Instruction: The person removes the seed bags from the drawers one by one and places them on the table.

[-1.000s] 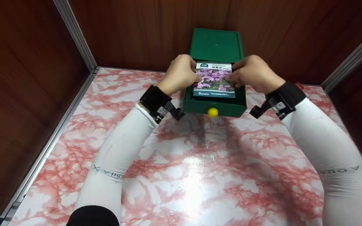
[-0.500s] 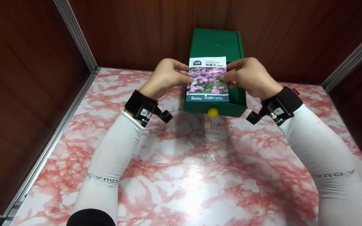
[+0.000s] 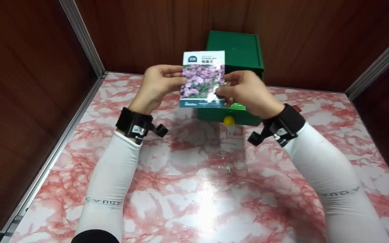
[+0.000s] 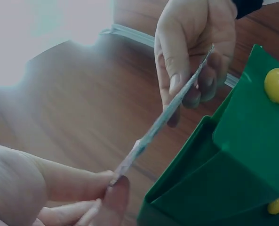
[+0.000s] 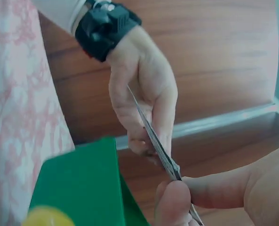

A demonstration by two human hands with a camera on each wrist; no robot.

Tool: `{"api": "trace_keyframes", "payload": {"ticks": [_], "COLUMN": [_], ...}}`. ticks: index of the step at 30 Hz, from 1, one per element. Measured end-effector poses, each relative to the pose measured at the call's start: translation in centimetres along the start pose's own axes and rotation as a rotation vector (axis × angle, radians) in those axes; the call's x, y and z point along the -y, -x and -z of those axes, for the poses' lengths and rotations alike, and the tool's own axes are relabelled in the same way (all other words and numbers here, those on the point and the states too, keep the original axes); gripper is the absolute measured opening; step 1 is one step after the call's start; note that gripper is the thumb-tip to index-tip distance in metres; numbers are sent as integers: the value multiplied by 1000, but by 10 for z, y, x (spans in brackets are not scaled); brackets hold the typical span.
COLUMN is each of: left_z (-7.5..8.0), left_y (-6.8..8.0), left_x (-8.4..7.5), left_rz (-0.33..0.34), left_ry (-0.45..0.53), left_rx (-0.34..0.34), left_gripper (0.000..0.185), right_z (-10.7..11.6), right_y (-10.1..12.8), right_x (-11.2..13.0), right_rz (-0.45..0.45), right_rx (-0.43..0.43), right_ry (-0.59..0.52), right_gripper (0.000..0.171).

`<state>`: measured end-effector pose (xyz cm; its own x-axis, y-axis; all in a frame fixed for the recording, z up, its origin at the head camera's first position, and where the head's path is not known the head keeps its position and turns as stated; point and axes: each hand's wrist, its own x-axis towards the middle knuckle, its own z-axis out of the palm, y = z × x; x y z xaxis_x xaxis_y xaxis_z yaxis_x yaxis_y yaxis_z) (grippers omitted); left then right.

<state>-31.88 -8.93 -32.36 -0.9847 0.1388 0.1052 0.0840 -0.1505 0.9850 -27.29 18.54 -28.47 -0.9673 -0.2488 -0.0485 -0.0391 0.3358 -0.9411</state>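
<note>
A seed packet (image 3: 201, 79) with pink flowers on its front is held up in the air, its face toward the head camera. My left hand (image 3: 159, 84) pinches its left edge between thumb and fingers. On the other edge, lower down, my right hand (image 3: 247, 91) pinches it the same way. Both wrist views show the packet (image 4: 165, 115) edge-on, thin and slightly bent. Behind it stands a green drawer box (image 3: 235, 50) with its drawer (image 3: 211, 115) pulled out. A yellow knob (image 3: 229, 120) sits on the drawer front. The packet and right hand hide much of the drawer's inside.
The box stands against the brown wood-grain back wall (image 3: 154, 37). A marbled red and white tabletop (image 3: 181, 189) spreads in front, with a bright glare in its middle. Wood-grain side panels with metal frame strips (image 3: 83, 37) bound the table left and right.
Both hands have lifted the seed packet up out of the drawer and carried it to the left. Something shiny green now shows inside the drawer. The box has stayed put.
</note>
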Motion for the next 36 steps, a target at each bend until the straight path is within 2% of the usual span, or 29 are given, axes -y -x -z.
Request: {"api": "trace_keyframes", "payload": {"ticks": [7,14,17,21,23,30,36], "left_z": [36,69,83,100,109,137,155], "left_y": [15,25,30,36,38,44,44], "left_x": [5,13,17,22,24,36,48], "left_rz": [-114,-98,-87,-79,-71,-6,49], "left_ry": [134,202,197,190,183,178,87], "left_rx": [-89,-129,-145,-124,-104,-40,4], "left_gripper": [37,26,25,28,28,30,26], "right_z": [-42,-81,-98,-117,-126,-153,-175], "right_y": [-4,-7,-8,-8,-8,-8,-11], "right_x": [14,14,13,10,9,-3,-21], "right_rz": [51,48,79,119,120,77,83], "right_rx": [24,58,78,98,102,114,99], "right_ry": [20,-22,-23,1,13,49,37], "right_gripper": [41,62,58,44,44,67,59]}}
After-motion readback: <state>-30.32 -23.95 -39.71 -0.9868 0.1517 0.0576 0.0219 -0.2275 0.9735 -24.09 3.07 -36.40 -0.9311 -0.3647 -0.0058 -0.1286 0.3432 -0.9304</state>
